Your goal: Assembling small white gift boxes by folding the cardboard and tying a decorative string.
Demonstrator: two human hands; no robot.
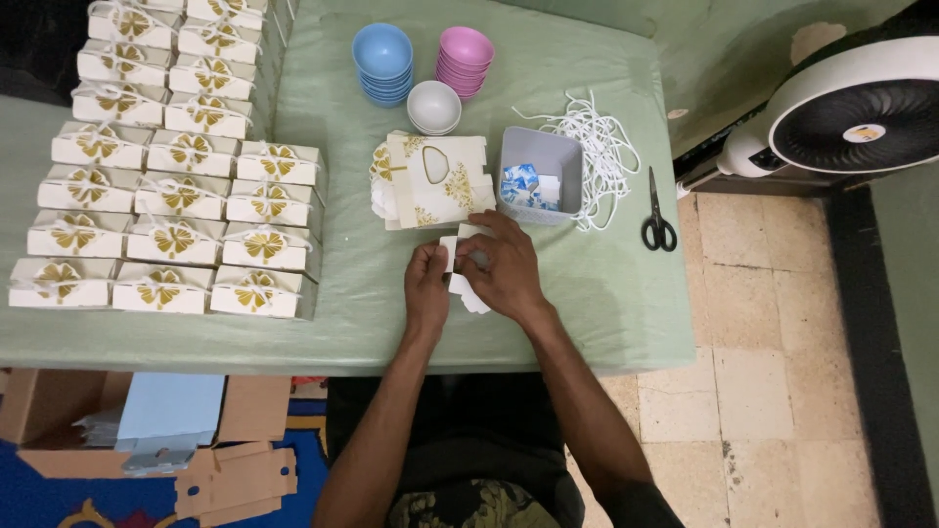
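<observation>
Fingers of the left hand [426,286] and right hand [504,266] pinch a flat white box blank [460,262] mid-fold above the worktop [587,293]. Finished boxes [166,210] fill rows at left; unfolded blanks [435,181] remain, so work appears well advanced.

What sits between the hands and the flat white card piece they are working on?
Nothing visible: the left hand and right hand both already hold the flat white card piece directly, above the pale green tablecloth.
</observation>
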